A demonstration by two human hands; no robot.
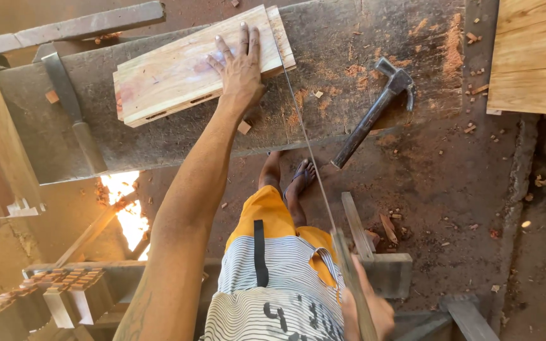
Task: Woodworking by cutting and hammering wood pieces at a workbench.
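**Saw set on board edge, L hand pinning it**

L hand point(240, 66) lies open, fingers spread flat on the pale wooden board point(178, 72), which sits on the dark workbench point(349, 82). R hand point(368, 309), bottom of frame, is closed round the handsaw point(314, 158) handle; blade runs up to the board's right end. Claw hammer point(374, 110) lies on bench, right of the board, apart from it. Chisel point(71, 107) lies left of the board.

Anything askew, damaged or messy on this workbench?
Mostly mess. Sawdust and wood chips are scattered across the dark bench around the hammer, whose handle overhangs the front edge. The left hand presses the pale boards, which lie skewed to the bench edge. The right hand holds a handsaw.
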